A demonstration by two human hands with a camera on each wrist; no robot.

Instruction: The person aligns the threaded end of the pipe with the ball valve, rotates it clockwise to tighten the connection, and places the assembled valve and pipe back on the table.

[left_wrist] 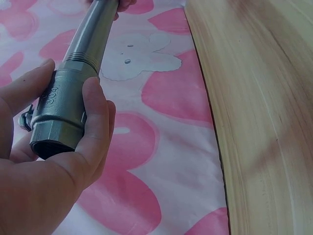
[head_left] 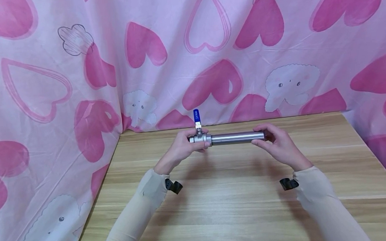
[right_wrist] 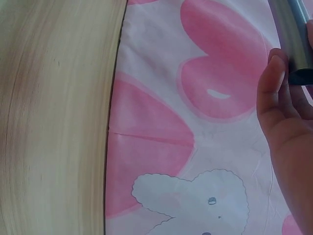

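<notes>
A silver ball valve (head_left: 200, 138) with a blue lever handle (head_left: 196, 115) is joined to a straight steel pipe (head_left: 236, 138). My left hand (head_left: 182, 146) grips the valve body, thumb on one side and fingers on the other. In the left wrist view, threads show where the pipe (left_wrist: 90, 39) enters the valve (left_wrist: 61, 105), whose near end is an open bore. My right hand (head_left: 280, 144) holds the pipe's far right end between thumb and fingers. In the right wrist view, that pipe end (right_wrist: 296, 44) sits within the right hand (right_wrist: 288, 107). Both hands keep the assembly level above the table.
A wood-grain table (head_left: 227, 205) lies under the hands. Pink heart-patterned cloth (head_left: 176, 80) hangs behind it and along both sides. Each wrist carries a small black camera mount (head_left: 174, 186) over a beige sleeve (head_left: 135, 212).
</notes>
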